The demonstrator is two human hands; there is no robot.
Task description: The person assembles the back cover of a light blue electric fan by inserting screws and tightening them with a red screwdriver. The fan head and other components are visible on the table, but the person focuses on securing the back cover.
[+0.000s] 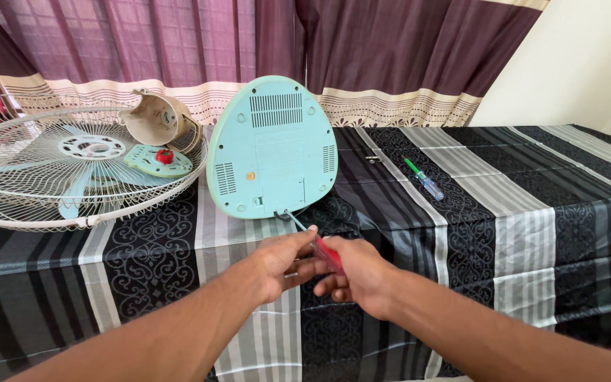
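Both hands meet low in the middle of the view. The right hand (358,279) is closed around the red handle of a screwdriver (317,244), and the left hand (277,265) has its fingers pinched on the same tool just ahead of the handle, steadying the shaft. The shaft runs up and left, and its tip touches the bottom edge of the pale turquoise fan base (271,148), which stands on edge with its underside facing the camera, vent slots showing.

Left of the base lies a white wire fan guard (8,205), concave side up like a shallow basket. Inside it rest the light blue fan blades (72,198), a cream motor housing (153,117) tipped on its side, and a turquoise disc with a red knob (164,157).

To the right, well apart from the hands, a small green-handled screwdriver (423,180) lies on the black, grey and white striped cloth (532,226). Dark purple curtains (390,49) hang behind.
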